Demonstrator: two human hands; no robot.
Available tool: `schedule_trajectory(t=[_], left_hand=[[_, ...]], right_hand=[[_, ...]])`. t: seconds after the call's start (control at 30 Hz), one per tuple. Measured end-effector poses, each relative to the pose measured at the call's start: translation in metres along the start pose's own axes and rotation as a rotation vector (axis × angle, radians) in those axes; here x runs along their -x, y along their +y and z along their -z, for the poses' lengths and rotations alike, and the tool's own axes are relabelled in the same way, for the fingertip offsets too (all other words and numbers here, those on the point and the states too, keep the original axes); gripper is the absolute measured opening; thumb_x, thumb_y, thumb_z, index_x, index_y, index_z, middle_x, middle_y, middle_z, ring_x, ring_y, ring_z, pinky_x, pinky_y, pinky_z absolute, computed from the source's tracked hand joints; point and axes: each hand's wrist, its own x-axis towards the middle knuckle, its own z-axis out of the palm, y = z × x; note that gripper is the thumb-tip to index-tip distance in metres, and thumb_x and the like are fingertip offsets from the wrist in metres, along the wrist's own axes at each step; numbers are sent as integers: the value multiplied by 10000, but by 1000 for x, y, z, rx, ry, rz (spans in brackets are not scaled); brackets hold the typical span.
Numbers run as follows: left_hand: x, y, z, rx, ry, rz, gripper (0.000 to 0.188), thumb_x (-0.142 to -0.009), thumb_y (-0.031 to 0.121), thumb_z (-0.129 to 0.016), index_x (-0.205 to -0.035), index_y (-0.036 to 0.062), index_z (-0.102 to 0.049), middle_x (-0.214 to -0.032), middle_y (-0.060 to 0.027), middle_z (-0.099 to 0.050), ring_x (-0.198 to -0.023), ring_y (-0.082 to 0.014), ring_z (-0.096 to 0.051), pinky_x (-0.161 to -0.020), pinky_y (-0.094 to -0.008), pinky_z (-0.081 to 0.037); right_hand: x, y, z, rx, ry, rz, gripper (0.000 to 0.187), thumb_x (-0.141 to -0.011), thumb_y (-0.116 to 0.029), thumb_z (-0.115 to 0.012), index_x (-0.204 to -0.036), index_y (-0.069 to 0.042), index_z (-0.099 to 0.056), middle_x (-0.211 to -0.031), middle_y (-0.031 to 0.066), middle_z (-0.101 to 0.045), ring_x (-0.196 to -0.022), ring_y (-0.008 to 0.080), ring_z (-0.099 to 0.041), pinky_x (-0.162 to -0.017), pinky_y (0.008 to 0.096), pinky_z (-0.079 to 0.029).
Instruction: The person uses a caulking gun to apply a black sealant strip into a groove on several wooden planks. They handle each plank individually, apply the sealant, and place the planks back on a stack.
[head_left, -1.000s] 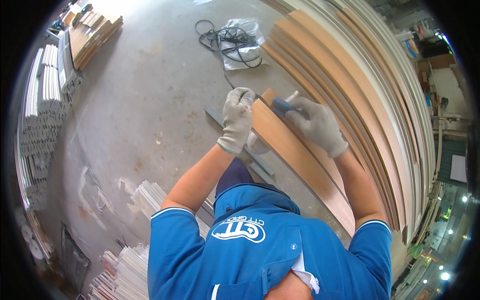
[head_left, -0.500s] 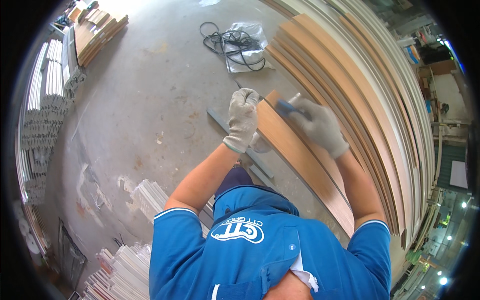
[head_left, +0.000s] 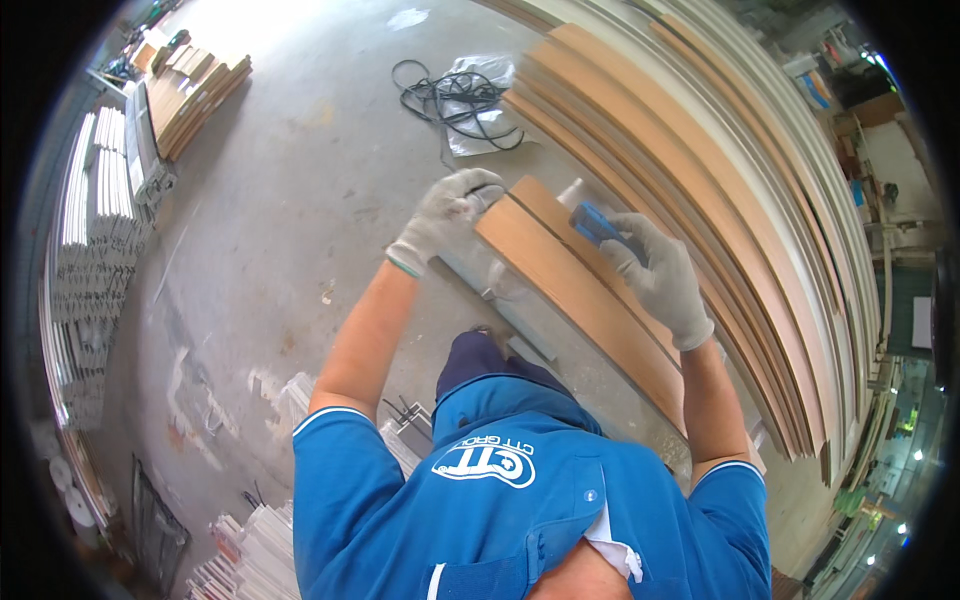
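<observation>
My left hand, in a pale glove, is closed at the far end of a light-brown wooden board. Its curled fingers meet the board's corner, and what they pinch is hidden. A blue hand tool, its exact kind unclear, is gripped in my right hand, also gloved. That tool is over a second, narrower wooden board lying alongside the first. Just beyond the blue tool is a small white pointed piece. Both boards run from near my right arm toward my left hand.
Long wooden panels are stacked to the right. A black cable lies coiled over clear plastic sheeting ahead. A grey metal bar is below the board. Stacks of white profiles line the left, with more strips at lower left.
My left hand has moved left and turned at the board's end. My right hand has shifted slightly right and nearer, still gripping the blue tool. The view has shifted slightly.
</observation>
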Motion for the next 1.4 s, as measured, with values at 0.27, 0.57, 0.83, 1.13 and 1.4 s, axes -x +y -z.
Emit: schedule_trajectory(t=[0.27, 0.57, 0.83, 1.13, 1.4], left_hand=[[55, 131, -48, -124, -267, -259, 267, -900, 202, -752, -1101, 36, -698, -976, -113, -707, -840, -223, -676, -728, -326, -533], [45, 134, -64, 876, -305, 227, 403, -991, 341, -671, -1213, 9, -622, -913, -104, -678, -683, -145, -654, -596, -263, -528], [11, 88, -1, 1056, -614, 301, 319, -1029, 273, -625, -1204, 6, -619, -937, -60, -665, -762, -117, -616, -676, -278, -511], [-51, 30, 116, 521, -721, 302, 535, -978, 413, -683, -1286, -17, -608, -1011, -49, -673, -851, -109, -628, -737, -239, -500], [-58, 13, 117, 1158, -1188, 508, 654, -903, 316, -776, -1402, 9, -485, -1258, -156, -633, -1204, -288, -618, -1043, -421, -501]], right_hand=[[54, -3, 24, 56, 73, 272, 329, -828, -273, -795, -1090, -92, -713, -788, 135, -709, -710, 289, -702, -676, 352, -548], [99, -8, 34, -17, 863, 307, 528, -954, -387, -685, -1318, -20, -578, -1266, 126, -623, -1159, 258, -593, -976, 397, -490], [-5, -88, -107, -804, 621, -49, 626, -1036, -274, -578, -1514, 51, -339, -1280, 158, -616, -1150, 202, -598, -1014, 326, -465], [-51, -144, -161, -1205, 726, -173, 449, -1085, -215, -472, -1475, -14, -379, -957, 88, -634, -810, 152, -630, -735, 286, -530], [-47, -167, -196, -1586, 309, -286, 533, -1041, -252, -569, -1487, -19, -393, -1066, 111, -637, -878, 161, -634, -761, 282, -536]])
